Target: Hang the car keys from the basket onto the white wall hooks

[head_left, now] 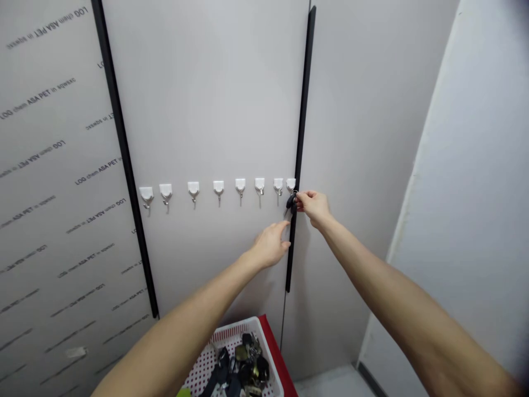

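The person stands with both arms stretched toward a grey wall panel (206, 99). The right hand (314, 208) is up at the far right end of a row of eight white adhesive hooks (240, 186), its fingers pinched narrow on a black key fob (291, 203). The fob sits right below the last hook (291, 184), though I can't tell whether its ring is over the hook. It's a tight spot: that hook stands just beside a black vertical strip (301, 149), and the fob overlaps the strip's edge. The left hand (268, 245) hangs just below, open, fingers loosely together, tips close to the strip and near the fob without gripping it. Well below both hands, a stretch of panel lies above a red-edged white basket (239, 331), which holds a heap of keys (250, 364) at the foot of the wall.
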{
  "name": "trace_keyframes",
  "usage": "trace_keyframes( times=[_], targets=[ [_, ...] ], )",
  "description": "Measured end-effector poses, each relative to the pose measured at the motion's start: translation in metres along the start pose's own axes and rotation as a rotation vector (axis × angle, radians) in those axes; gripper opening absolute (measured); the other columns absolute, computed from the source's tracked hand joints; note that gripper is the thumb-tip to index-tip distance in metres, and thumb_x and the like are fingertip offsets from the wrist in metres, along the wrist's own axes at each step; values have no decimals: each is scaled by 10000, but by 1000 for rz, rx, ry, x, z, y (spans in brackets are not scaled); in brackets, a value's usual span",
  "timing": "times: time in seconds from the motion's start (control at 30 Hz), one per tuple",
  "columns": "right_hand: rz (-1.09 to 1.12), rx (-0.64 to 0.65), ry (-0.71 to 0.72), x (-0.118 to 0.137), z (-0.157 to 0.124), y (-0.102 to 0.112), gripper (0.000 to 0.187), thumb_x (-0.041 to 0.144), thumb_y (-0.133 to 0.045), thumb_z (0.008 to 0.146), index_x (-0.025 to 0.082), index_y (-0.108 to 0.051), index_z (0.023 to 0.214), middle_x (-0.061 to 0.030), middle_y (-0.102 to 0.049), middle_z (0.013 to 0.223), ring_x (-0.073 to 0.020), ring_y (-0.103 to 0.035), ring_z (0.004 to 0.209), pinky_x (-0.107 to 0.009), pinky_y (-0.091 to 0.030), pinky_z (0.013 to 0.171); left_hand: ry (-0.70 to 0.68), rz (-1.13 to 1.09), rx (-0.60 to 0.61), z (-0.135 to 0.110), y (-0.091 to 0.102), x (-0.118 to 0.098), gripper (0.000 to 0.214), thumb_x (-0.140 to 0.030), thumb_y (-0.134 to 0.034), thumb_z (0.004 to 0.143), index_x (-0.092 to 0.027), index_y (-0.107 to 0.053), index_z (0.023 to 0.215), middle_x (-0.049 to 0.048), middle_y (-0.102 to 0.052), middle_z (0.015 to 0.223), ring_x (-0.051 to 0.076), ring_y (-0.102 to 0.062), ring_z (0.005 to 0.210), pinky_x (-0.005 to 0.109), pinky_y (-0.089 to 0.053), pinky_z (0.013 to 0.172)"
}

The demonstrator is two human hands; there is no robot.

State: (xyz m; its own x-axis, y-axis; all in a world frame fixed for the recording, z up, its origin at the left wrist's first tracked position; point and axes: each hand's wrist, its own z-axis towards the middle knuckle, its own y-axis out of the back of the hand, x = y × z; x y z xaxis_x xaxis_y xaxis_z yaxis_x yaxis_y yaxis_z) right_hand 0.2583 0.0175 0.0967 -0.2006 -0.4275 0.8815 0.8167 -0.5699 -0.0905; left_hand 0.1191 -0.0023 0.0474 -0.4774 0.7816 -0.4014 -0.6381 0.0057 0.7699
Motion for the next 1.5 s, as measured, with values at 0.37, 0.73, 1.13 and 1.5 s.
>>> trace_keyframes(
  times=[0.37,0.73,1.13,1.5],
  targets=[
    [-284,-206,204,-39,-21,6,151,220,-455,570,137,-508,684,-2,-521,608,-78,-456,534,-226,-382,544,173,-87,38,-50,-20,49,375,-192,-424,630,-150,-431,1003,58,-505,959,112,-495,729,241,-379,705],
    [-952,1164,281,-153,-205,-14,185,182,-463,589,153,-558,746,-59,-583,754,-161,-482,746,-261,-341,645,364,46,416,-171,-85,112,268,-175,-426,604,-162,-521,854,48,-570,834,160,-503,755,259,-373,675],
    [-1214,1218,387,-175,-211,-37,208,185,-440,596,147,-545,771,-91,-577,784,-204,-489,773,-324,-307,681,417,190,418,-178,-100,115,265,-195,-431,596,-155,-521,841,76,-537,857,192,-485,797,289,-361,696],
    [-669,802,96,-157,-195,-21,233,138,-354,586,144,-578,650,-25,-575,616,-90,-471,517,-191,-352,518,667,-314,151,-173,-102,124,293,-133,-426,611,-113,-510,891,78,-569,836,144,-503,765,252,-362,704]
  ],
)
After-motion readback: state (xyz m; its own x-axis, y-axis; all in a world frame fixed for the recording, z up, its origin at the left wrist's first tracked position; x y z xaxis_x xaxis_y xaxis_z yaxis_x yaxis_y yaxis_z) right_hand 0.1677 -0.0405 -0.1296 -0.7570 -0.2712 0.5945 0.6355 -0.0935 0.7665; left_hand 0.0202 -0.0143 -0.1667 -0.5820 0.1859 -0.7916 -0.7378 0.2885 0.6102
